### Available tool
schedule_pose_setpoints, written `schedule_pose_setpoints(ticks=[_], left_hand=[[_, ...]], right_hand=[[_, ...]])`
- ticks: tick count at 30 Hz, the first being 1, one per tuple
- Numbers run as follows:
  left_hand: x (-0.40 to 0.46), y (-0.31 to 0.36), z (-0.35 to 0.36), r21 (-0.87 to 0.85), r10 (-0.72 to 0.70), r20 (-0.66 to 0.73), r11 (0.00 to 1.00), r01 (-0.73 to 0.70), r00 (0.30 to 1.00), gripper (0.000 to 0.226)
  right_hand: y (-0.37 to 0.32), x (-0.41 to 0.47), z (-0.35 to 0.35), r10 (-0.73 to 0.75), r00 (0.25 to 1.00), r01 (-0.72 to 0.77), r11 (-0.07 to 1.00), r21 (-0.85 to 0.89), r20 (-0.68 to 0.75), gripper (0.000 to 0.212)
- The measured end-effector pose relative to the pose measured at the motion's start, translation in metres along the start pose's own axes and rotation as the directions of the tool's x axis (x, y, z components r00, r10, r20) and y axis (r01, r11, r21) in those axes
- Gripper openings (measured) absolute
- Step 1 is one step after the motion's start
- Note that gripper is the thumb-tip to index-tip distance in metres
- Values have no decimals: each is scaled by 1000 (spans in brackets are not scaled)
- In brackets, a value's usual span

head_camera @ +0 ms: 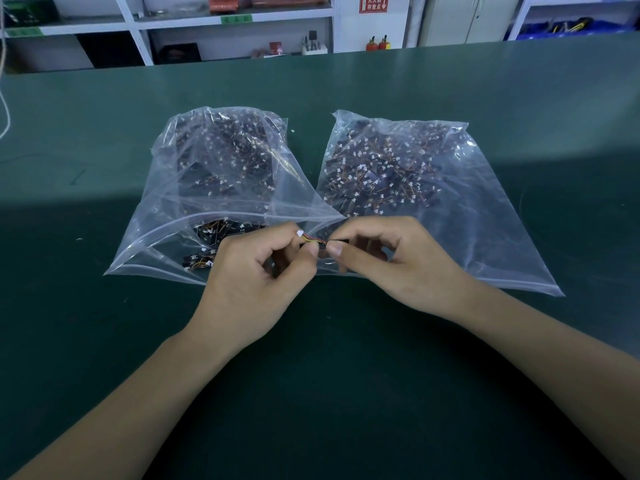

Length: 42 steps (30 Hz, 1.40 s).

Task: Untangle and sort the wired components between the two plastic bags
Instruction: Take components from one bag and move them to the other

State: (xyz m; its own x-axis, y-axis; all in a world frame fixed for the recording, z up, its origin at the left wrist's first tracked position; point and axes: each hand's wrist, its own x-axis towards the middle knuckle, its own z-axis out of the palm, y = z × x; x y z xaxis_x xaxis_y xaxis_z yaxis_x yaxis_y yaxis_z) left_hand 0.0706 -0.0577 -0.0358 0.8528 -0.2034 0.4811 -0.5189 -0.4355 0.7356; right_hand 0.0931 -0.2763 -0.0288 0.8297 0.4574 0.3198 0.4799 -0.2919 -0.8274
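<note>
Two clear plastic bags lie side by side on the green table, each filled with small black components with coloured wires and white connectors. The left bag [166,216] has its mouth toward me, with a few components near the opening. The right bag [485,202] lies flatter. Between the bag mouths, my left hand [256,278] and my right hand [391,261] pinch one wired component [313,241] together. My left fingers hold its wires by the white connector. My right fingers grip its black body.
The green table [346,358] stretches out on all sides of the bags. A white cable [5,109] hangs at the far left edge. White shelving [239,22] with boxes and two red extinguishers [377,43] stands beyond the table's far edge.
</note>
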Motion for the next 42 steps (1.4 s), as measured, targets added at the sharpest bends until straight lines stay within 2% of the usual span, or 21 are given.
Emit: schedule_pose_setpoints(ticks=[27,30,33,35,37,39,42], left_hand=[[-1,1,0,54,37,-30,998,-35,999,40],[-2,0,0,65,26,-40,998,-23,999,37],[-1,-3,-1,122,45,-48,992,-39,998,34],[0,-4,-3,161,79,-50,984,-70,996,34],[0,-6,-6,189,109,-65,977,-95,992,35],[2,-9,-7,217,130,-77,970,-110,989,35],[2,-13,-7,211,160,-92,968,-138,983,25]], right_hand=[[3,0,2,-31,999,31,999,-9,23,14],[4,1,2,-53,998,52,998,-27,-18,13],[6,1,-1,-135,991,130,973,-189,-18,10],[8,1,-2,-170,985,160,906,-392,8,27],[10,1,-3,-141,989,139,842,-521,37,38],[11,1,-4,-117,992,126,824,-553,52,39],[10,2,-5,-161,987,150,841,-521,25,37]])
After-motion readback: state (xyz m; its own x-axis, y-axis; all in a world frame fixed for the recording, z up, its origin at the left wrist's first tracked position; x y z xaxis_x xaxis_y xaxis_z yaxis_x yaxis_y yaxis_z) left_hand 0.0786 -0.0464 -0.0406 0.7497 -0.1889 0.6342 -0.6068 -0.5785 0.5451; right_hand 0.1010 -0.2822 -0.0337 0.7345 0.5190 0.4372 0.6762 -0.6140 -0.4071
